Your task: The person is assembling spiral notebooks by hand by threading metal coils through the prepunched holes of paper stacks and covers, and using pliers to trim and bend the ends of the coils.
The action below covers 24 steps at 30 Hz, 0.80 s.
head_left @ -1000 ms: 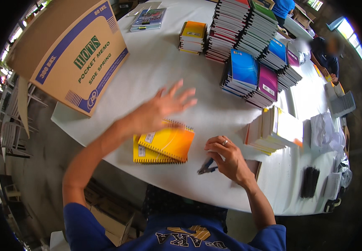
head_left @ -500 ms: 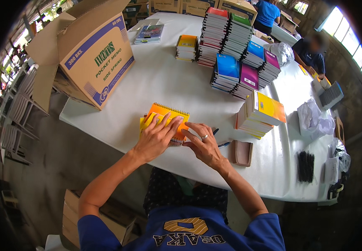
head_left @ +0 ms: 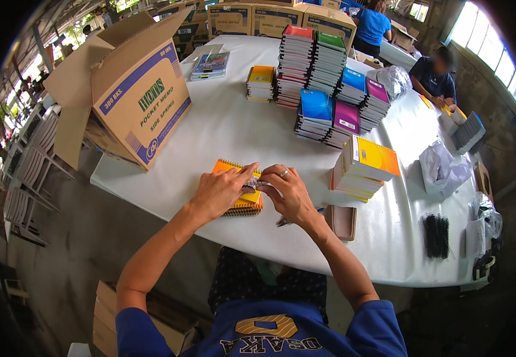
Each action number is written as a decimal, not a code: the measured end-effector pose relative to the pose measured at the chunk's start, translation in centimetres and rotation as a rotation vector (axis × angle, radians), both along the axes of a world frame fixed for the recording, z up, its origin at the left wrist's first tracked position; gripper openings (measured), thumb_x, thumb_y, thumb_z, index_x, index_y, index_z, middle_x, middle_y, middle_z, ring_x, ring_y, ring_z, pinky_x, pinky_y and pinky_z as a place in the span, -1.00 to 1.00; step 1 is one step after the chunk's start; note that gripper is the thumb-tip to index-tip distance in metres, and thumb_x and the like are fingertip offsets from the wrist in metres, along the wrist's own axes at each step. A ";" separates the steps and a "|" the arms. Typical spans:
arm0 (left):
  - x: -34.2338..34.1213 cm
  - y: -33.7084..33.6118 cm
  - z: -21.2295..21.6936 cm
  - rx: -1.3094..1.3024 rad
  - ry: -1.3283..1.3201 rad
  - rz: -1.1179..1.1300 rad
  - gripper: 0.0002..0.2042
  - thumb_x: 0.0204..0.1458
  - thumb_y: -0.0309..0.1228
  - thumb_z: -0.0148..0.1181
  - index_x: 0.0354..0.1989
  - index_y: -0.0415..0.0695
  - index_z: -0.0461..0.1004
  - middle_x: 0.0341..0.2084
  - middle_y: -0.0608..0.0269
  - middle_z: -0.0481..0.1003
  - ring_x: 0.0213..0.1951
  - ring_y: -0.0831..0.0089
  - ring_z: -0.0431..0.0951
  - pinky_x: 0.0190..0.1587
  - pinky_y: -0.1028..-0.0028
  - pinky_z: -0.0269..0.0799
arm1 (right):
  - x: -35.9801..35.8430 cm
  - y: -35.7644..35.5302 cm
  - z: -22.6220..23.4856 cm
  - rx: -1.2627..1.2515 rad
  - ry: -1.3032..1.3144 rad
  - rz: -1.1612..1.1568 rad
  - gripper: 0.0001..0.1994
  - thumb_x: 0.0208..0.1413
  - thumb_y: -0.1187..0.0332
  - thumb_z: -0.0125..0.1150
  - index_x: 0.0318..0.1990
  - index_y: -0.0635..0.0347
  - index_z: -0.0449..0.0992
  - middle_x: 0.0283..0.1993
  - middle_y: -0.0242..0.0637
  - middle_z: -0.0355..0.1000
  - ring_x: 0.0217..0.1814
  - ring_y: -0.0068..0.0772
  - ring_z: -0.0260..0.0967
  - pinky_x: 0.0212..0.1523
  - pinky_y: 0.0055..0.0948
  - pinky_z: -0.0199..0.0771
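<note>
A small stack of orange and yellow spiral notebooks (head_left: 236, 204) lies on the white table (head_left: 222, 134) in front of me. My left hand (head_left: 222, 189) rests on top of the stack, fingers pinching a thin clear strip at its right edge. Close beside it, my right hand (head_left: 290, 191), a ring on one finger, grips the same strip. A dark pen-like tool (head_left: 286, 221) lies under my right wrist.
A brown wallet-like case (head_left: 342, 221) lies right of my hands. Stacks of coloured notebooks (head_left: 329, 77) fill the table's far side, another stack (head_left: 365, 169) at right. An open cardboard box (head_left: 130, 98) stands at left. Black spiral bindings (head_left: 436, 235) and plastic bags (head_left: 442, 169) lie right. Two people sit at the far end.
My left hand came back from a reach across the table onto the notebook stack. My right hand left the dark tool and joined the left at the stack's edge.
</note>
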<state>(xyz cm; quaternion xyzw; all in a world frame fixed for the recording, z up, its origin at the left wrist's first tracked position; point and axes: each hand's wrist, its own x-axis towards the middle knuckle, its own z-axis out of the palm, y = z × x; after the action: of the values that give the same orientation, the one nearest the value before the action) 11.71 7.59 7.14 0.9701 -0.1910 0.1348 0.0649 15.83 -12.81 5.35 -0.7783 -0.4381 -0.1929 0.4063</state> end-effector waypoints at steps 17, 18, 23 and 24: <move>-0.6 -0.1 0.0 -0.026 -0.011 -0.070 -0.45 0.15 -0.10 0.14 0.31 0.03 0.26 -0.46 0.14 0.59 -0.51 0.23 0.62 -0.51 0.27 0.50 | 0.0 0.3 -0.1 0.007 -0.010 0.076 -0.75 -0.04 0.61 0.30 -0.16 0.27 0.47 -0.13 -0.19 0.43 -0.11 -0.06 0.39 -0.06 -0.21 0.43; -0.6 -0.1 -0.1 -0.025 -0.010 -0.070 -0.45 0.15 -0.10 0.14 0.31 0.03 0.26 -0.46 0.14 0.59 -0.51 0.23 0.62 -0.51 0.27 0.50 | 0.0 0.6 -0.4 0.054 0.041 0.110 -0.75 -0.03 0.59 0.30 -0.16 0.27 0.47 -0.11 -0.19 0.42 -0.08 -0.06 0.39 -0.03 -0.21 0.42; -0.9 0.0 0.4 0.059 0.115 -0.006 -0.46 0.10 -0.15 0.22 0.27 0.05 0.33 -0.20 0.27 0.62 -0.44 0.28 0.63 -0.48 0.32 0.51 | 0.0 -0.1 0.5 0.042 0.227 0.230 -0.68 -0.02 0.50 0.35 -0.09 0.25 0.44 0.00 -0.16 0.38 0.06 -0.05 0.36 0.09 -0.19 0.37; -1.2 0.5 0.6 0.061 0.119 0.004 -0.46 0.10 -0.15 0.22 0.27 0.05 0.33 -0.20 0.27 0.62 -0.44 0.28 0.63 -0.48 0.32 0.51 | 0.2 -1.2 1.2 -0.050 0.260 0.173 -0.61 -0.03 0.44 0.37 -0.02 0.22 0.42 0.05 -0.15 0.35 0.13 -0.03 0.32 0.15 -0.16 0.33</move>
<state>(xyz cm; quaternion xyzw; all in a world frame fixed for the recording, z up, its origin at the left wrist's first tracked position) 10.49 8.05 7.70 0.9783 -0.1889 0.0713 0.0460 16.03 -14.05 6.54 -0.7660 -0.4518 -0.0435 0.4552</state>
